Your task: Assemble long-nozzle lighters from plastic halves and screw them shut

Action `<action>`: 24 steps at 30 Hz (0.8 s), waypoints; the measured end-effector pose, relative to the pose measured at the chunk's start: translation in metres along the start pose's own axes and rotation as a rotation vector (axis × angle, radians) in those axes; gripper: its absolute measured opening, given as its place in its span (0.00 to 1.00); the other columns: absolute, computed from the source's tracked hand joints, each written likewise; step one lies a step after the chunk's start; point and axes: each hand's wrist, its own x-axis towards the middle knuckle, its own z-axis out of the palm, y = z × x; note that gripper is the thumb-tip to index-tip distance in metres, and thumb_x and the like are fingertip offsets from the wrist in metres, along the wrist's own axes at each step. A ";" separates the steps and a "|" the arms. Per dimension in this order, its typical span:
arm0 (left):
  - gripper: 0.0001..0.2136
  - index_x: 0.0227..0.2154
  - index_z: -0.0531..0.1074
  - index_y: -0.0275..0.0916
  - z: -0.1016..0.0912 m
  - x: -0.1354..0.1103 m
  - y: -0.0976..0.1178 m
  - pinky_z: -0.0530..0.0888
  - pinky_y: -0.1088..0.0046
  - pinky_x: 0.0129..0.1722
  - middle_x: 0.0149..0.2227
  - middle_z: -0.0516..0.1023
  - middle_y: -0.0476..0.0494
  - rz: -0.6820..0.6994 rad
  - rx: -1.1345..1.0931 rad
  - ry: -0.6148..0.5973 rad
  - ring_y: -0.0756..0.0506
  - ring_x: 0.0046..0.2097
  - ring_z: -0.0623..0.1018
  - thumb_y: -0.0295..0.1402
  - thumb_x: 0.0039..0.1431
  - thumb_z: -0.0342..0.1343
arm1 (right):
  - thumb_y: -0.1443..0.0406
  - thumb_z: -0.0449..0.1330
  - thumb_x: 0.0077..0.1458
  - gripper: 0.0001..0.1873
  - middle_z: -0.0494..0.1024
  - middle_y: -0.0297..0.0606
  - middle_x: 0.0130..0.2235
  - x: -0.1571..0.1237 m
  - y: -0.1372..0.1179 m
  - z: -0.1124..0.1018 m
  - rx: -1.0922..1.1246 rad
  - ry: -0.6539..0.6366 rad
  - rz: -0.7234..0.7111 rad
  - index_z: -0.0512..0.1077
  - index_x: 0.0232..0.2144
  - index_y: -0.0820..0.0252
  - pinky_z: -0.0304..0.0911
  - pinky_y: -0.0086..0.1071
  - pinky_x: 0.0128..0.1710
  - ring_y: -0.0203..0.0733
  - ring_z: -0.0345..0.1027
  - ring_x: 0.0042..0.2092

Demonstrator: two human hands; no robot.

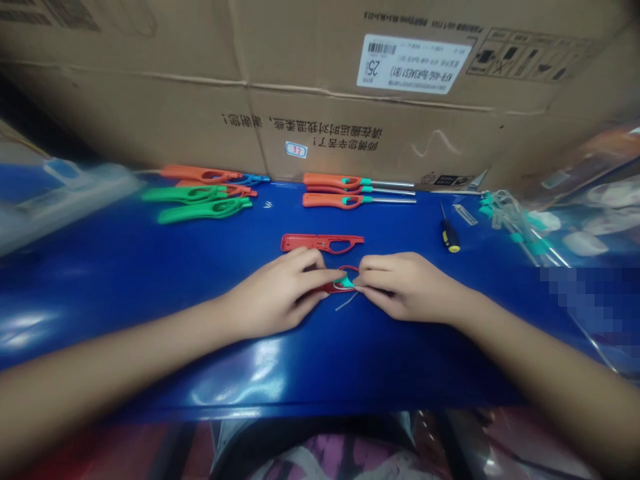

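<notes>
My left hand [285, 293] and my right hand [405, 283] meet at the middle of the blue table [150, 280]. Together they pinch a red lighter shell half [340, 285] that carries a small teal trigger piece [347, 283]. A thin pale wire [346, 303] trails from it onto the table. Both hands have their fingers closed on the piece. A second red lighter shell half [323, 242] lies flat just beyond my fingers.
Assembled orange lighters with metal tubes [357, 190] lie at the back, green and orange shells [203, 197] to their left. A black-and-yellow screwdriver [449, 233] lies right. Teal-tipped tube parts [515, 223] and plastic bags sit far right. A big cardboard box [320, 87] walls the back.
</notes>
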 end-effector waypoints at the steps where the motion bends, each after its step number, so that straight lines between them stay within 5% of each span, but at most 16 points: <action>1: 0.16 0.58 0.72 0.40 0.000 0.000 0.000 0.75 0.64 0.46 0.44 0.73 0.40 0.021 0.038 -0.014 0.43 0.45 0.74 0.30 0.71 0.50 | 0.65 0.52 0.68 0.14 0.77 0.38 0.36 0.000 0.000 0.000 0.010 -0.003 0.016 0.77 0.37 0.61 0.59 0.31 0.32 0.36 0.69 0.33; 15: 0.18 0.60 0.71 0.41 -0.004 0.000 0.002 0.74 0.64 0.41 0.44 0.74 0.38 0.126 0.313 -0.106 0.42 0.42 0.74 0.32 0.74 0.45 | 0.62 0.54 0.69 0.14 0.78 0.36 0.35 0.001 0.001 -0.003 0.030 0.049 0.136 0.76 0.34 0.60 0.58 0.29 0.30 0.35 0.72 0.33; 24: 0.19 0.62 0.69 0.40 -0.006 0.001 -0.009 0.76 0.61 0.46 0.46 0.75 0.35 0.160 0.272 -0.087 0.41 0.45 0.74 0.31 0.73 0.45 | 0.62 0.55 0.66 0.11 0.81 0.41 0.42 -0.016 0.045 -0.029 -0.201 0.283 0.397 0.77 0.39 0.57 0.63 0.35 0.33 0.44 0.74 0.38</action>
